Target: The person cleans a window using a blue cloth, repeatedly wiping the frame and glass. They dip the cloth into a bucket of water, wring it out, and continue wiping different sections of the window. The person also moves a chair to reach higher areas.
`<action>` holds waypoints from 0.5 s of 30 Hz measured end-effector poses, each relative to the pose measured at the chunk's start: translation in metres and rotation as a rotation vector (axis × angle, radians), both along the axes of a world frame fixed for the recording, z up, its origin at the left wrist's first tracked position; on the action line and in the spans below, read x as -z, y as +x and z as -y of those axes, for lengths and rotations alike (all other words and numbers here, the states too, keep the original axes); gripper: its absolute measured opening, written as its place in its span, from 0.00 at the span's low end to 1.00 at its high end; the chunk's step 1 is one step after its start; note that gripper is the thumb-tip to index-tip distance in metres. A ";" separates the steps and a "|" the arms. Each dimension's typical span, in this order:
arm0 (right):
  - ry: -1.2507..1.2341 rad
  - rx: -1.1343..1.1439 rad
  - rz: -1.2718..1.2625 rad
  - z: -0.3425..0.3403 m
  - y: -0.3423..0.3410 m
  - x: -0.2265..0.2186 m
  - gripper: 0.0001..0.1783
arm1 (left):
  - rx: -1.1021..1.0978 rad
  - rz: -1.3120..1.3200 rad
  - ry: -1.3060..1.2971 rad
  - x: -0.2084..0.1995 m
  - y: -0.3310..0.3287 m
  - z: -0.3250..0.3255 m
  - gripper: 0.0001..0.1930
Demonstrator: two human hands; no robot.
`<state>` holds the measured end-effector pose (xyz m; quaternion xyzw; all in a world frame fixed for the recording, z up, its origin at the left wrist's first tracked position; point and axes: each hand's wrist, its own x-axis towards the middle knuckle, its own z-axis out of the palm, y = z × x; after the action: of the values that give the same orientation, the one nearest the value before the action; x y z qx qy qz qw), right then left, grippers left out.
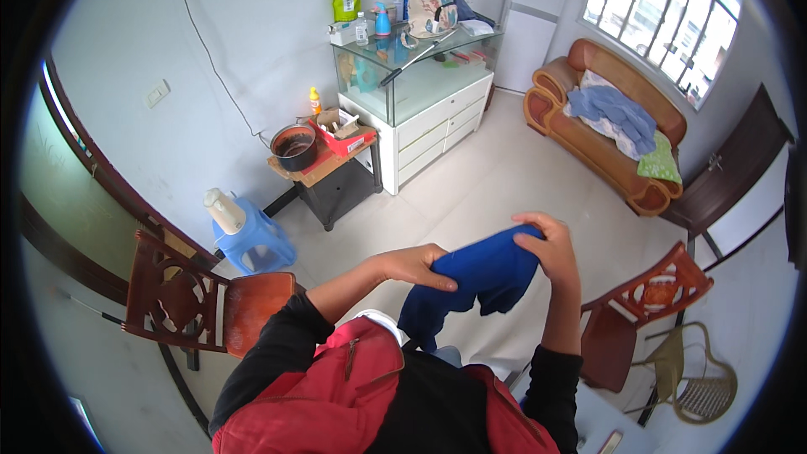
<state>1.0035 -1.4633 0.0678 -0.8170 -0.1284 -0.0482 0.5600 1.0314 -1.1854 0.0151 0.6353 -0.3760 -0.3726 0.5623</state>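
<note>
Head view: one fisheye picture looking down at the person's chest and both forearms.
Blue cloth: held in mid-air in front of the chest, above the pale tiled floor; one part hangs down and bunches toward the body.
Left hand: fingers pressed together and curled over the near upper edge of the cloth, pinching it.
Right hand: fingers wrapped over the far upper corner, thumb underneath, clamped on the fabric.
Handling well: judged from the sag, both grips should stay at the top edge and pull apart evenly so the cloth hangs flat rather than twisted; the hanging part should be kept off the floor.
Left side: wooden chair near the left elbow, blue plastic stool behind it.
Right side: second wooden chair, wicker chair beyond.
Further off: glass cabinet, brown sofa with laundry on it.
</note>
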 end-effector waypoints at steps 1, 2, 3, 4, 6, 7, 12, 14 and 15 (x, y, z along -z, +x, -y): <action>-0.002 0.019 -0.029 0.008 0.034 0.011 0.17 | -0.079 -0.093 0.032 -0.001 0.019 0.003 0.23; -0.203 0.093 -0.168 0.015 0.064 0.025 0.20 | -0.233 -0.237 -0.133 0.001 0.034 0.007 0.24; -0.163 0.039 -0.095 0.023 0.094 0.040 0.20 | -0.390 -0.384 -0.198 0.003 0.051 0.013 0.23; -0.146 0.018 -0.080 0.031 0.120 0.055 0.20 | -0.546 -0.391 -0.134 0.004 0.071 0.018 0.24; 0.003 0.007 -0.117 0.045 0.165 0.084 0.17 | -0.719 -0.408 -0.029 0.009 0.105 0.017 0.27; 0.035 -0.062 -0.025 0.054 0.191 0.093 0.13 | -0.771 -0.393 0.087 0.010 0.118 0.012 0.28; -0.076 -0.039 -0.049 0.049 0.317 0.122 0.11 | -1.021 -0.415 0.294 0.034 0.160 -0.010 0.28; -0.039 -0.213 -0.065 0.021 0.366 0.130 0.11 | -1.231 -0.421 0.063 0.056 0.170 -0.021 0.24; -0.028 -0.288 -0.126 0.002 0.390 0.135 0.11 | -1.328 -0.439 -0.046 0.069 0.174 -0.028 0.23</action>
<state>1.3936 -1.4657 -0.0667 -0.7992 -0.2096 0.0859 0.5568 1.2051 -1.1572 -0.0536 0.6287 0.2063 -0.0616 0.7473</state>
